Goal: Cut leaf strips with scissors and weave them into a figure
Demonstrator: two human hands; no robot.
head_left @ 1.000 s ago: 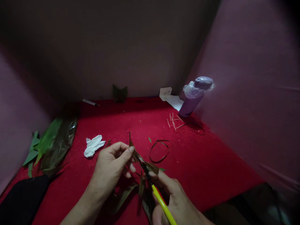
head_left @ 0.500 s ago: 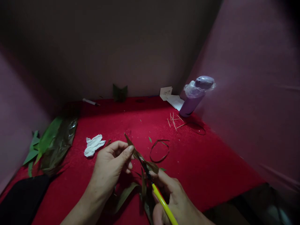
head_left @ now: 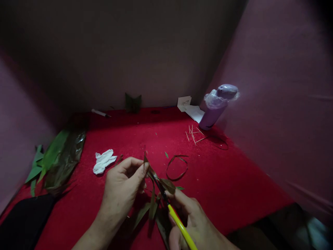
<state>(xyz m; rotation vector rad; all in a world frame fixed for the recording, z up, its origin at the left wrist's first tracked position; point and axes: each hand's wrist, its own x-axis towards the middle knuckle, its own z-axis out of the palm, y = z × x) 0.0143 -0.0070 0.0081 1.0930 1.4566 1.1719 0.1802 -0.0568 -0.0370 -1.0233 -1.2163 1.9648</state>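
Pinched between the thumb and fingers of my left hand is the upper end of a brownish-green dry leaf. My right hand is closed around a yellow-handled tool with a dark, narrow front end. That dark end lies against the leaf just right of my left fingertips; whether its jaws are apart cannot be made out. A broader piece of leaf shows beside the tool, by my right fingers. Strips of leaf hang down between my hands, partly hidden in shadow.
White crumpled tissue lies left of my hands. A dark looped strip and several toothpicks lie to the right, near a leaning purple container. Large leaves and a black object are at left. A syringe lies behind.
The leaf's tip has turned more upright and shifted slightly right with my left fingers. The hanging strips have swung left. My right hand and the tool have barely moved.
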